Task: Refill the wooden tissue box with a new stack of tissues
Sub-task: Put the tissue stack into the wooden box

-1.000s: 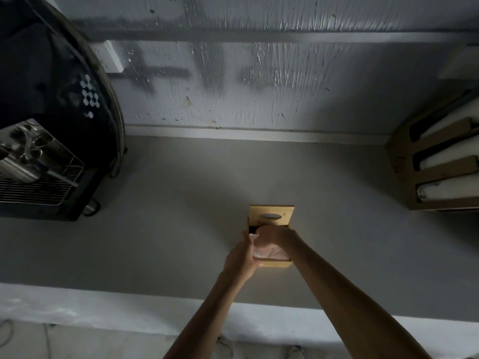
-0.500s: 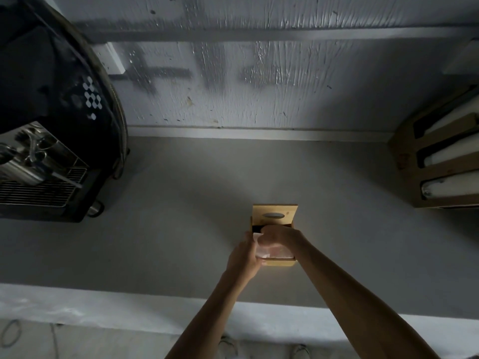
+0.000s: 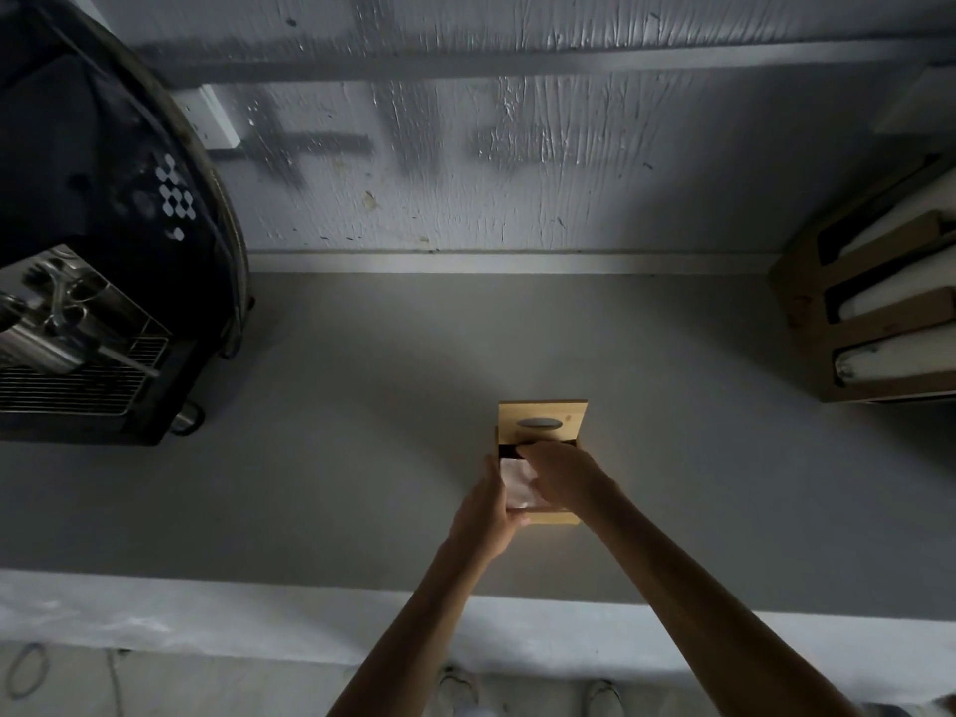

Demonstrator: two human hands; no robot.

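Note:
The wooden tissue box stands on the grey counter, right of centre. Its lid, with an oval slot, is slid back toward the wall, so the near part of the box is uncovered. A pale stack of tissues lies in that opening. My left hand grips the box's left side, thumb at the stack's edge. My right hand lies on top of the stack with fingers bent, covering its right part and reaching the lid's near edge.
A black espresso machine with a metal drip grate fills the left. A wooden rack holding white rolls stands at the right edge. A grey wall rises behind the counter. The counter's pale front edge runs below my arms.
The stack has sunk lower into the box. My right hand has shifted slightly toward the lid, still on the tissues. My left hand stays at the box's left side.

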